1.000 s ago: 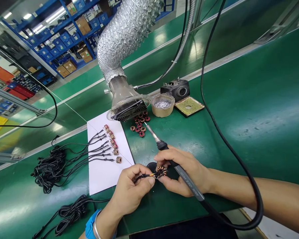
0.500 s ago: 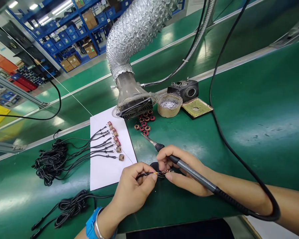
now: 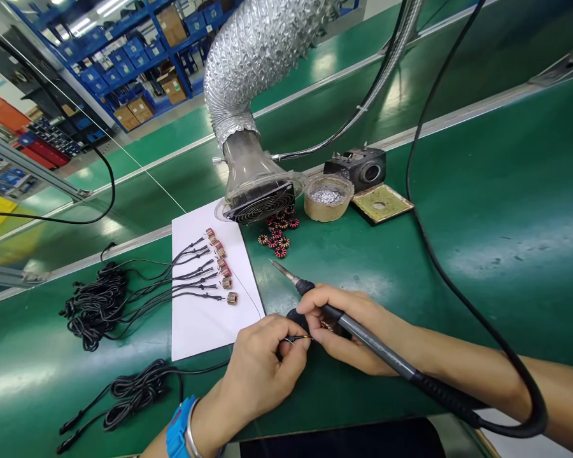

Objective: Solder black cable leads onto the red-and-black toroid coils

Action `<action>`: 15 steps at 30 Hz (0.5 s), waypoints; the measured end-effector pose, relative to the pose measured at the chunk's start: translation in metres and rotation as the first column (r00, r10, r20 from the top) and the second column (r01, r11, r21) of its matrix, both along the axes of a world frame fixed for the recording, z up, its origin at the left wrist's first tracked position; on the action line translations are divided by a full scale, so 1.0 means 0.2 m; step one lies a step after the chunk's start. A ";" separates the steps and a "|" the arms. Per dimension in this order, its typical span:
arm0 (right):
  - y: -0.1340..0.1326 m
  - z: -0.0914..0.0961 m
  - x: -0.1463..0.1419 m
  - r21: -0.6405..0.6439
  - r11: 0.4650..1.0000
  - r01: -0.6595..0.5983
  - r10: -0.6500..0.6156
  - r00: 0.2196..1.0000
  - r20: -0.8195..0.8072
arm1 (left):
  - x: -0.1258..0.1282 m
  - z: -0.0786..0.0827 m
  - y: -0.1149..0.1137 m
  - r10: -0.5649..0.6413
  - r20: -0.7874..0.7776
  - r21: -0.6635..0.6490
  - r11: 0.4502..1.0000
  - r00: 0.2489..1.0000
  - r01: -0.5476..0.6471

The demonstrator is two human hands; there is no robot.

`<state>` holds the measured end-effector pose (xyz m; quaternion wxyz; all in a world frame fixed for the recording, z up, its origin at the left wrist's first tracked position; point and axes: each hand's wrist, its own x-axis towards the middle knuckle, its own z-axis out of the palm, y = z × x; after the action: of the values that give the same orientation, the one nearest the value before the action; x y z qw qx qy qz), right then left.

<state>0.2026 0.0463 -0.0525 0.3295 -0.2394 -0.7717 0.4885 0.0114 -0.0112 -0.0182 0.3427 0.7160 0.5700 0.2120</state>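
My left hand (image 3: pixel 267 359) pinches the stripped end of a black cable (image 3: pixel 293 338), where thin coloured wires show at the fingertips. My right hand (image 3: pixel 363 331) is wrapped round a soldering iron (image 3: pixel 375 343), its bare tip pointing up and left above the table. A small copper-wound ring coil (image 3: pixel 328 324) shows among my right fingers, mostly hidden by them. Both hands' fingertips are close together; whether wire and coil touch, I cannot tell. Behind them a dark round object (image 3: pixel 297 318) is partly covered.
Several coils with cables lie on white paper (image 3: pixel 205 337) at left. Loose ring coils (image 3: pixel 279 242) sit under a fume extractor (image 3: pixel 260 200). Beyond stand a solder pot (image 3: pixel 328 198), an iron holder (image 3: pixel 358 170) and a sponge tray (image 3: pixel 382 203). Bundled black cables (image 3: pixel 138 388) lie at left.
My left fingertips have shifted slightly right, with the cable end. The coil, plainer before between my right thumb and finger, is now more hidden. The soldering iron stays in my right hand.
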 end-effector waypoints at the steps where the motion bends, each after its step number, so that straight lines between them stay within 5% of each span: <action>1: 0.00 0.00 0.00 0.023 1.000 -0.013 0.013 1.000 0.006 | 0.00 0.00 0.00 -0.001 -0.001 0.002 1.000 1.000 0.001; 9: 0.00 0.02 0.02 -0.224 0.968 -0.110 0.127 0.990 0.062 | 0.00 0.01 0.00 0.088 0.063 -0.012 0.996 0.994 -0.087; 15: -0.01 0.04 0.01 -0.251 0.967 -0.052 0.077 0.993 0.092 | 0.02 0.00 -0.01 0.110 0.076 -0.022 0.994 0.991 -0.109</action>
<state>0.2053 0.0452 -0.0451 0.2414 -0.2778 -0.7276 0.5789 0.0144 -0.0128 -0.0176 0.3588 0.6719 0.5966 0.2528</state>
